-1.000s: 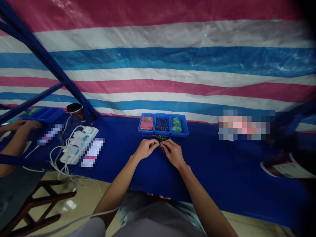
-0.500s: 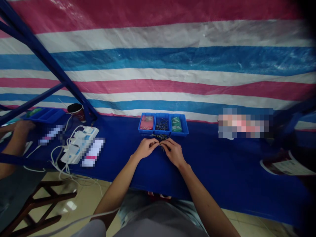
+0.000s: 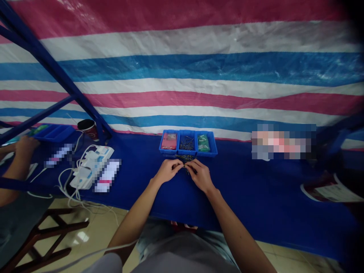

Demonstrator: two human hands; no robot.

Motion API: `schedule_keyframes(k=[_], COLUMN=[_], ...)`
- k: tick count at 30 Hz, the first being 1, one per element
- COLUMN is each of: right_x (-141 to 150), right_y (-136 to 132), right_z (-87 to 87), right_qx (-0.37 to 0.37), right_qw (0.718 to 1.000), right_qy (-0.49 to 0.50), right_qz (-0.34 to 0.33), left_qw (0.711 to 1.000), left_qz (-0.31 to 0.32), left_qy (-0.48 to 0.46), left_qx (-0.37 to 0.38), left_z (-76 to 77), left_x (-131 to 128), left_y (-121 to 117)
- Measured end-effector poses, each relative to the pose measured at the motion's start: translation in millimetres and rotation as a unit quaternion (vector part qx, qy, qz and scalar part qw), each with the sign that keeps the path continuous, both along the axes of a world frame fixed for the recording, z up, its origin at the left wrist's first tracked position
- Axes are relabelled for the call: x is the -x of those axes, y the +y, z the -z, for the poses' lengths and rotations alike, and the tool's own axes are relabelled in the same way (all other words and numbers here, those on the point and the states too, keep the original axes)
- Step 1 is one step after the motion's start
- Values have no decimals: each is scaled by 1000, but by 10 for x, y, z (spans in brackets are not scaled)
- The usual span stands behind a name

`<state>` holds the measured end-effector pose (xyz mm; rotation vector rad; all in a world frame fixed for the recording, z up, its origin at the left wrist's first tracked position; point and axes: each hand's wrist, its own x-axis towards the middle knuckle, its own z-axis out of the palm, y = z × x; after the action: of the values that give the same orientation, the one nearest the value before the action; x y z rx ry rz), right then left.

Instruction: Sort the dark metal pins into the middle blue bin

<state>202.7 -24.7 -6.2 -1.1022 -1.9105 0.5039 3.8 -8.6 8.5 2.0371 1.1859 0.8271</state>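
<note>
The person's left hand (image 3: 167, 171) and right hand (image 3: 200, 176) meet fingertip to fingertip, both pinched on a small slim piece (image 3: 184, 166), its ends mostly hidden by the fingers. So little shows that a slight roll of a thumb could let it slip, and it would be hard to pick out among the loose pieces (image 3: 184, 157) just beyond the grip. Pushing forward could scatter that pile, since the rod-like, dark pieces lie crossed at odd angles. Beneath the grip spreads a smooth, deep-blue table covering (image 3: 182, 201). Past the pile, blue plastic bins (image 3: 209, 154) with straight walls hold a flat red packet (image 3: 169, 143), more dark rods (image 3: 186, 144) and a glossy green packet (image 3: 203, 143). Farthest off hangs a creased, shiny striped sheet (image 3: 182, 100).
</note>
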Motion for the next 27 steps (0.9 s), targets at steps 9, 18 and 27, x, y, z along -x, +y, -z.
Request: schedule_keyframes(k=[9,18,27], right_x=[3,-7,-4], right_y=[-5,-4,8], right_z=[-18,-35,-8], right_qx=[5,8,1], right_qw=[1000,1000,1000], right_qy=[-2,-2,4], right_qz=[3,0,1], left_qw=[1000,1000,1000], left_qz=[-7,-10,-14], left_qy=[1,-4,-14], left_qx=[-7,-9,-3], left_z=[28,31,28], left_x=[2,8,4], left_y=[9,13,18])
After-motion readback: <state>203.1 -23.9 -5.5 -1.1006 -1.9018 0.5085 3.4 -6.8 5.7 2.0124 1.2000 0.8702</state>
